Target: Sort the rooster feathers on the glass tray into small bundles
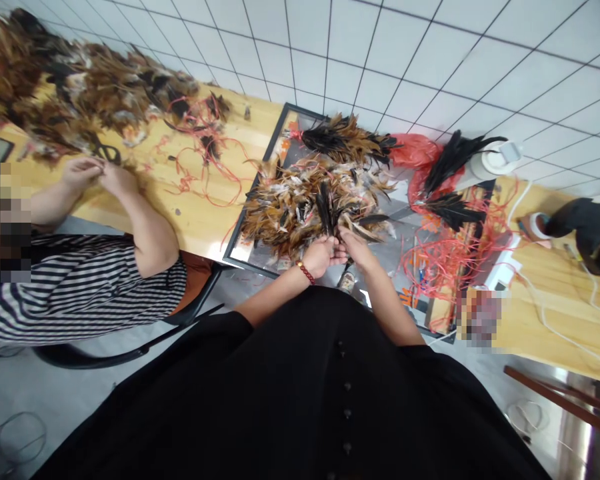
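Observation:
A small bunch of dark feathers stands up from my left hand, which is closed around its lower end and wears a red bead bracelet. My right hand meets it at the base of the bunch, fingers bent and pinching at the quills; their tips are partly hidden. Just beyond both hands spreads a heap of loose brown and black feathers. Behind the heap lies a tied bundle of brown-black feathers.
Tangled red string covers the dark-framed glass board on the right, near a red plastic bag and black feather bundles. At left, a co-worker's hands are beside scissors and another feather pile.

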The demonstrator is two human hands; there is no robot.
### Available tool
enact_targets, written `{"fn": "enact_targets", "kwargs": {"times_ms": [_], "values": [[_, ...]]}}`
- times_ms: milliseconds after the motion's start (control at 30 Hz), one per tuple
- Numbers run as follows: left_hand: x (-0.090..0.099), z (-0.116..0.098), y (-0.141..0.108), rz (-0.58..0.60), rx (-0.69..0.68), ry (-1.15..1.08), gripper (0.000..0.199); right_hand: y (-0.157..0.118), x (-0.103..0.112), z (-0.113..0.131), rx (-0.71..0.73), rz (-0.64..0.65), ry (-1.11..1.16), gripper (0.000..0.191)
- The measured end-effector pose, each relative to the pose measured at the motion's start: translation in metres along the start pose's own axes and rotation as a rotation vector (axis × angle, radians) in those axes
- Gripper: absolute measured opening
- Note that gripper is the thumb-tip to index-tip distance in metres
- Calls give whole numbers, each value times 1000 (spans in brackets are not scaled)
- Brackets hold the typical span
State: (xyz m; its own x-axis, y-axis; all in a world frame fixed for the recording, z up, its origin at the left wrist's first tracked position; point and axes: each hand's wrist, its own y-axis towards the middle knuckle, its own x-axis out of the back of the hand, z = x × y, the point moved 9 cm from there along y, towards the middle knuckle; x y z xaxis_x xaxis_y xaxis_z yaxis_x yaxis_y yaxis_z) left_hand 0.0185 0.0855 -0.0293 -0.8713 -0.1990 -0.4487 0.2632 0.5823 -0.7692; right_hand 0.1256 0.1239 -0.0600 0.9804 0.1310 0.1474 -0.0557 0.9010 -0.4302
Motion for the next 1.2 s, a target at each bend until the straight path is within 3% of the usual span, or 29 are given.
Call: {"fn": "enact_targets", "kwargs": {"times_ms": [167,233,433,500,567,700,767,867,967,1067,1200], "values": [[18,-12,4,-82,-94,-131,26,-2,41,18,142,-242,-406,31],[25,-15,6,-121,-115,-174,25,4,47,29,208,-328,-583,29],[32,-21,3,-135,-137,-225,24,28,48,19,94,-336,-1019,25],[35,-23,1,-136,-155,-234,23,24,54,23,113,-356,-1035,26],[38,-24,1,-144,-174,-243,23,18,52,39,223,-361,-1026,28],[42,-19,2,-180,-164,-240,24,19,9,70,504,-176,-1042,31],[42,-18,2,-188,-162,-228,24,30,-12,73,529,-125,-1069,32],[44,-20,-1,-186,-195,-212,23,48,-24,67,462,-138,-1087,33],[50,-24,-5,-190,-221,-224,24,50,-11,69,471,-195,-1042,30],[61,-27,-7,-212,-228,-266,23,37,17,87,600,-248,-975,31],[65,-32,-5,-212,-223,-293,23,22,43,110,716,-163,-984,33]]}}
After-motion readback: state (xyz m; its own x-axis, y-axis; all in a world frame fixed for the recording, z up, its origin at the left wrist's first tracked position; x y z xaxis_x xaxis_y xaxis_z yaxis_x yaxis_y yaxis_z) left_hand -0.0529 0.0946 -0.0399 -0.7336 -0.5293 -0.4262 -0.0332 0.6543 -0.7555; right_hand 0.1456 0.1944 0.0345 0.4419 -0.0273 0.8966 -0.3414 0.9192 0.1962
